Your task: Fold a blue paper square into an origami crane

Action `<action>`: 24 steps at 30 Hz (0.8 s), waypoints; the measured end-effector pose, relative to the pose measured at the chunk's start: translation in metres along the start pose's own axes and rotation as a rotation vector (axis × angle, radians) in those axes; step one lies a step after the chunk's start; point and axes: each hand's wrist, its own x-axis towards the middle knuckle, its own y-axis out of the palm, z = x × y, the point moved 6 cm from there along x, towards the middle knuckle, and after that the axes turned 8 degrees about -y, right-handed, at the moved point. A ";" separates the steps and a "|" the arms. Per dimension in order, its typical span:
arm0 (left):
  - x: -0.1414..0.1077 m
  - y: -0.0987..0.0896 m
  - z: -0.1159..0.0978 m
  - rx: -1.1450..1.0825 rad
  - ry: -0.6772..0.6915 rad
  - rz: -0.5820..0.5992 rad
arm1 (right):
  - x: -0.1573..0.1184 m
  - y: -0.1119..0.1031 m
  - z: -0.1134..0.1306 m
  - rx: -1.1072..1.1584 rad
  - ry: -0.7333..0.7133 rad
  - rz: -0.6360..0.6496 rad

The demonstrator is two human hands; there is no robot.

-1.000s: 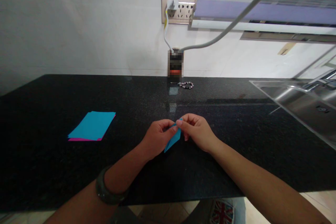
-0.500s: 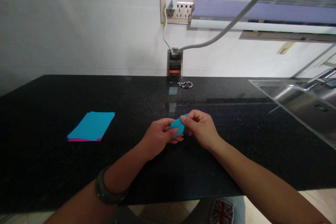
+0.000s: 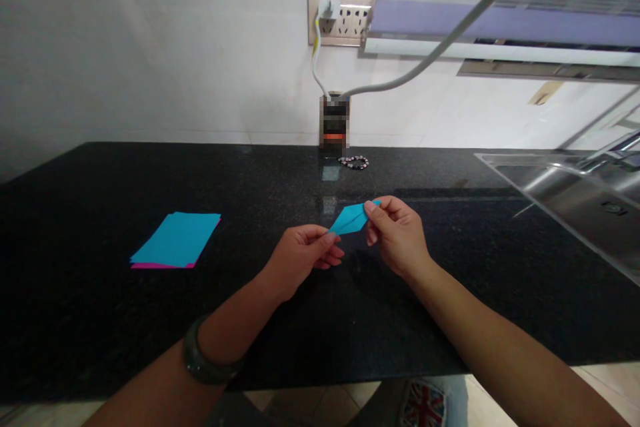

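Folded blue paper (image 3: 350, 218), between left hand (image 3: 306, 250) and right hand (image 3: 399, 233): ends are pinched thumb-to-finger; judged light, easily creased, layering unclear; best gripped there.

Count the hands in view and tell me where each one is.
2. The left hand pinches the lower-left tip of the folded paper; the right hand pinches its upper-right end. Both are over the counter. No others show.
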 end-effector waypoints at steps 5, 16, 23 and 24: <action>0.003 -0.001 0.004 -0.121 -0.085 -0.001 | -0.014 0.008 0.025 -0.454 -0.447 0.118; 0.002 -0.007 -0.005 -0.301 0.062 0.032 | -0.026 0.032 0.029 -0.547 -0.521 0.424; 0.001 -0.002 -0.005 -0.136 0.062 0.052 | -0.022 0.029 0.018 -0.614 -0.359 0.364; 0.001 -0.001 -0.005 -0.120 0.057 0.064 | -0.022 0.029 0.019 -0.622 -0.359 0.363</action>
